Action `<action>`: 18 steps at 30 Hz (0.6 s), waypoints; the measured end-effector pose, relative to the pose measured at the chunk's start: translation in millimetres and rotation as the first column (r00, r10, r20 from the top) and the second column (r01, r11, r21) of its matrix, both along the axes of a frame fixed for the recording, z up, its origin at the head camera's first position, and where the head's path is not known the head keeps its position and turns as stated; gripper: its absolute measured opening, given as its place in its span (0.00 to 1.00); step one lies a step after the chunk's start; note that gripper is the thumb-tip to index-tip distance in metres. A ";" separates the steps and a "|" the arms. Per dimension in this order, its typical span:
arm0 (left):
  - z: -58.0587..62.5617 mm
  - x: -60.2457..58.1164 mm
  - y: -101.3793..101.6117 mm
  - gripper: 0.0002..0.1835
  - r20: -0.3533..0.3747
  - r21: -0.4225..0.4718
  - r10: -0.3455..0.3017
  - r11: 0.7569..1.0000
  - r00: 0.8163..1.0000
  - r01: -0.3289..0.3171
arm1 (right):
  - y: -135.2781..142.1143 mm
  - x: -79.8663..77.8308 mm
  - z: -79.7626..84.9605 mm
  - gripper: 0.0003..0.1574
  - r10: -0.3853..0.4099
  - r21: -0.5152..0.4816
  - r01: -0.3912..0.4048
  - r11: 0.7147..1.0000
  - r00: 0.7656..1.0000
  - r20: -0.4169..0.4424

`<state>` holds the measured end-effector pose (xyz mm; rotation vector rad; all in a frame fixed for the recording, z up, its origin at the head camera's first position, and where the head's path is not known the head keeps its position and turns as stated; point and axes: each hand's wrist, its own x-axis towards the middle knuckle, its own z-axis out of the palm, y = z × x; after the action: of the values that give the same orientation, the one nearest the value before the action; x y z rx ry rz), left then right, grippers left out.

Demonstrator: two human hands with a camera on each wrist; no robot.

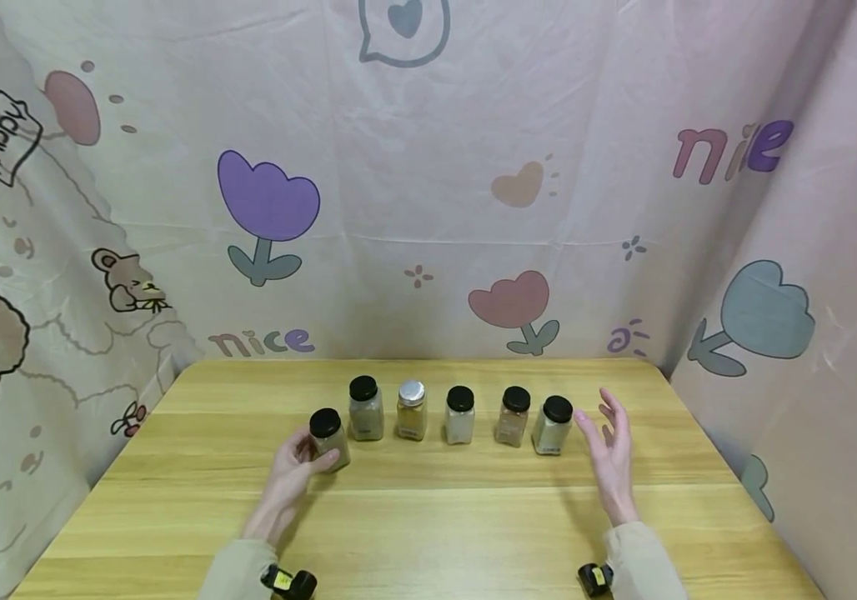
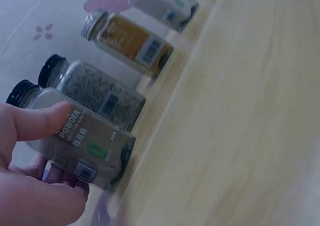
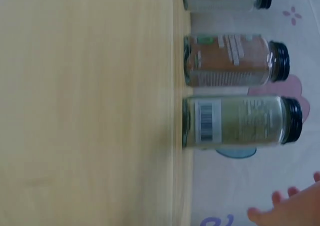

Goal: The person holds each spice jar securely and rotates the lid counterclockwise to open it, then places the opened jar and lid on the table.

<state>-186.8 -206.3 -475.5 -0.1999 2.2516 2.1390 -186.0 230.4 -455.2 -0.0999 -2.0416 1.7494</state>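
Note:
At the left end of a row of spice jars, my left hand (image 1: 293, 473) grips a black-capped spice jar (image 1: 336, 450), thumb across its front and fingers behind. In the left wrist view this jar (image 2: 92, 131) holds brownish powder, and its label reads "POWDER". Right beside it stands a jar of dried greyish-green flakes (image 1: 366, 417). On the other side, my right hand (image 1: 612, 458) is held with fingers spread and holds nothing. Nearest to it is a jar of pale greenish powder (image 1: 552, 433), with a barcode label facing the right wrist camera.
Between the end jars stand a silver-capped jar of yellow powder (image 1: 411, 418), a jar of white contents (image 1: 460, 422) and a jar of reddish-brown powder (image 1: 512, 423). They rest on a wooden table (image 1: 428, 525). A printed curtain (image 1: 398, 200) hangs behind and at both sides.

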 end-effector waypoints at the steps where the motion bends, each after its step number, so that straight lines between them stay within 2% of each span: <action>1: 0.1 1.6 1.3 0.34 0.006 -0.003 0.001 1.000 1.000 -0.001 | -3.0 0.8 -0.2 0.40 -0.025 -0.002 0.025 1.000 0.999 -0.028; 5: 1.0 7.4 6.6 0.33 0.025 -0.015 0.011 1.000 1.000 -0.011 | -16.3 3.1 0.9 0.37 -0.104 0.025 0.109 0.994 0.984 -0.147; 9: 2.1 12.5 13.9 0.34 0.016 0.003 -0.001 1.000 1.000 0.001 | -29.7 4.5 3.6 0.33 -0.126 0.058 0.147 0.987 0.955 -0.267; 15: 2.5 19.2 28.0 0.34 -0.017 -0.008 -0.037 0.999 0.999 0.037 | -52.2 6.4 8.6 0.21 -0.070 0.082 0.118 0.990 0.895 -0.441; 18: 2.7 21.2 34.9 0.34 -0.036 -0.039 -0.060 0.998 0.998 0.058 | -64.3 8.4 10.9 0.18 -0.012 0.114 0.077 0.991 0.874 -0.487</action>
<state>-165.6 -171.4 -472.8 -0.0941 2.2894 2.0895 -177.7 166.1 -444.3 0.3037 -1.7522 1.4248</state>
